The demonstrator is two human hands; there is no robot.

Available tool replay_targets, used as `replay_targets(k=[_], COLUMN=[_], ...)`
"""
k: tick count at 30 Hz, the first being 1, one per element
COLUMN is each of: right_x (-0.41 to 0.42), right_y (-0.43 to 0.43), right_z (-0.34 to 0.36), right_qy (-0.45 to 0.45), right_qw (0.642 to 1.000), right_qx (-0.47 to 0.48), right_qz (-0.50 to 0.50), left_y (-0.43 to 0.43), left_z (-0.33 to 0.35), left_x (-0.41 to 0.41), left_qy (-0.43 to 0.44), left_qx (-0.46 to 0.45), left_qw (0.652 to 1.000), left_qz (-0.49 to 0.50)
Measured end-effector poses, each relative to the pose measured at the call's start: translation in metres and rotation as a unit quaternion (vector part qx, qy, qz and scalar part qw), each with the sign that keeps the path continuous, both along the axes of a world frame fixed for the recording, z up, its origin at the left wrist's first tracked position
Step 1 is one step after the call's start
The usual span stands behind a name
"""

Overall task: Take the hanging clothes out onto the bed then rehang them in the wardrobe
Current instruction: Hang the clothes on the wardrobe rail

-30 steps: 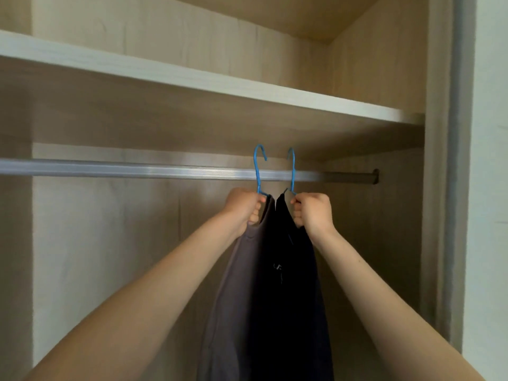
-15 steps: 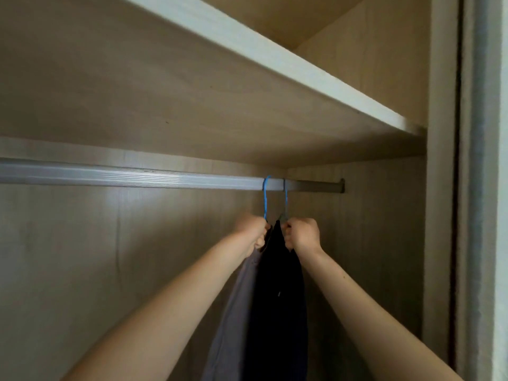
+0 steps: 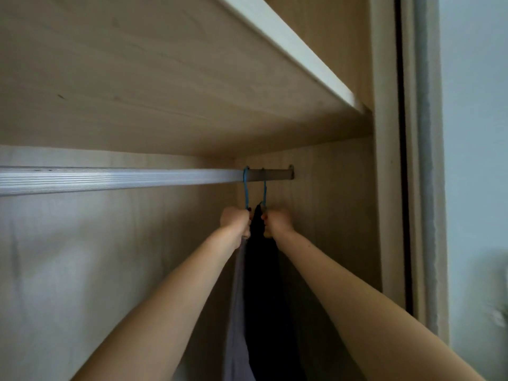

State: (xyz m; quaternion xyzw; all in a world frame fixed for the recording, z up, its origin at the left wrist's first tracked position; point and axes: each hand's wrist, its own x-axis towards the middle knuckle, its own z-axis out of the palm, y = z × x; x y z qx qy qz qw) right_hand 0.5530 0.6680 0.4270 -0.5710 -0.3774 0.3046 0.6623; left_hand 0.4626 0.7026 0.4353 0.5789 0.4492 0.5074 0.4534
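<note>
Two blue hangers hook over the silver wardrobe rail [image 3: 118, 179] near its right end. My left hand [image 3: 235, 220] grips the neck of the left blue hanger [image 3: 246, 188], which carries a grey garment [image 3: 238, 312]. My right hand [image 3: 276, 221] grips the neck of the right blue hanger [image 3: 264, 191], which carries a black garment [image 3: 262, 284]. Both garments hang straight down between my forearms and run out of the bottom of the frame. The hanger shoulders are hidden under cloth and fingers.
A pale wooden shelf [image 3: 291, 48] sits just above the rail. The wardrobe's right side panel [image 3: 330, 215] stands close beside my right hand. A sliding door frame [image 3: 420, 160] and a light wall lie further right. The rail stretches bare to the left.
Both hands have moved the two hangers to the right along the rail, close to its right end. The hooks now sit over the rail, and the view has tilted upward.
</note>
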Motion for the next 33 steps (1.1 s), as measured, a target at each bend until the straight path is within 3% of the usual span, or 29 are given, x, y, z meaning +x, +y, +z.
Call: replay_targets(k=[7, 10, 13, 16, 19, 22, 25, 29, 33], right_x=[-0.001, -0.004, -0.015, -0.018, -0.007, 0.012, 0.032, 0.055, 0.071], right_y=[-0.011, -0.044, -0.109, -0.188, -0.267, -0.336, -0.393, -0.467, -0.539], right_z=[-0.005, -0.008, -0.019, -0.050, -0.099, -0.162, -0.230, -0.337, -0.444], right_qy=[-0.047, -0.149, -0.247, -0.290, -0.261, -0.230, -0.192, -0.087, 0.060], right_qw=[0.998, 0.988, 0.962, 0.933, 0.937, 0.953, 0.972, 0.988, 0.958], right_qx=[0.032, 0.040, 0.113, 0.205, 0.226, 0.189, 0.116, -0.024, -0.185], right_qz=[-0.002, -0.026, -0.037, -0.056, -0.057, -0.052, -0.064, -0.124, -0.210], left_y=[-0.016, -0.037, -0.082, -0.147, -0.220, -0.289, -0.334, -0.373, -0.412], left_z=[-0.002, -0.004, -0.014, -0.042, -0.088, -0.144, -0.211, -0.321, -0.453], left_x=[-0.010, -0.016, -0.028, -0.044, -0.059, -0.063, -0.052, -0.016, -0.003], left_qy=[0.023, 0.141, 0.243, 0.196, 0.107, 0.033, 0.019, 0.056, 0.125], left_qx=[0.020, 0.107, 0.241, 0.360, 0.404, 0.354, 0.271, 0.070, -0.116], left_qw=[0.999, 0.984, 0.938, 0.910, 0.909, 0.928, 0.944, 0.960, 0.932], left_qz=[-0.029, 0.005, 0.056, 0.060, 0.003, -0.114, -0.188, -0.266, -0.319])
